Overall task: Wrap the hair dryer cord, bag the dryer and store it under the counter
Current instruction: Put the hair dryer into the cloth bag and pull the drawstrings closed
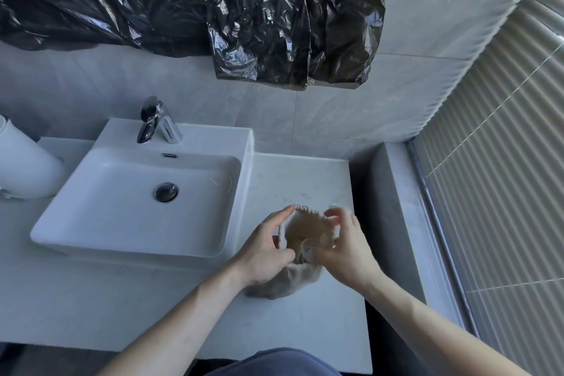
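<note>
I see cloth bag (290, 278) on bench (305, 323) right of sink (91, 223), mouth facing away from me. Left hand (265, 250) and right hand (348, 253) pinch rim, one each side, spreading it. Long axis runs toward me. Dryer not discernible.

hands 2 (268, 249) | bag 1 (305, 232) | sink 1 (91, 232) | faucet 1 (152, 119)

1. One view is provided, taken from a head-worn wide-angle camera.
2. The camera is directed forward and steeply downward onto the counter (305, 323) and sink (91, 223).
3. The forearms are seen entering from the bottom edge, close to the lens.
</note>
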The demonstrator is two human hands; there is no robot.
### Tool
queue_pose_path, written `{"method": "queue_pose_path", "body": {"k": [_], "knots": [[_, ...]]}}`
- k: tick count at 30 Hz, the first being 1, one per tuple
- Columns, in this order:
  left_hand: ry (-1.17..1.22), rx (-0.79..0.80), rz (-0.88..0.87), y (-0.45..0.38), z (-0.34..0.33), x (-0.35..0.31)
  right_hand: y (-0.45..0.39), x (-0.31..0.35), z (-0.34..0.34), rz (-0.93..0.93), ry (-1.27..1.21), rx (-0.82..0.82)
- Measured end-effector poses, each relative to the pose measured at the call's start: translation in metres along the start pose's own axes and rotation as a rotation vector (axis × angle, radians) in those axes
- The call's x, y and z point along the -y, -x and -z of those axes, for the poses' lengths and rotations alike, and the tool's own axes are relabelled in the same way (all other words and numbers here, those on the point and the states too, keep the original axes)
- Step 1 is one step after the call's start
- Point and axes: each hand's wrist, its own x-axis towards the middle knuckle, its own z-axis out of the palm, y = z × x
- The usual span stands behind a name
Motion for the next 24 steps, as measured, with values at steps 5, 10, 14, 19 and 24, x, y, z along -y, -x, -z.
{"method": "queue_pose_path", "body": {"k": [5, 10, 14, 19, 24], "knots": [[0.086, -0.032, -0.028, 0.005, -0.012, -0.001, 0.026, -0.009, -0.016, -0.166, -0.427, -0.081], [0.098, -0.03, -0.083, 0.006, -0.023, 0.006, 0.04, -0.018, -0.023, -0.175, -0.416, -0.049], [0.129, 0.128, -0.093, 0.016, -0.018, 0.009, 0.035, -0.028, -0.015, -0.118, -0.349, -0.143], [0.07, 0.108, -0.12, 0.007, 0.018, 0.011, 0.03, -0.031, 0.001, 0.009, -0.363, -0.147], [-0.209, 0.12, -0.153, -0.008, 0.05, -0.023, 0.023, -0.018, 0.005, 0.124, -0.273, -0.028]]}}
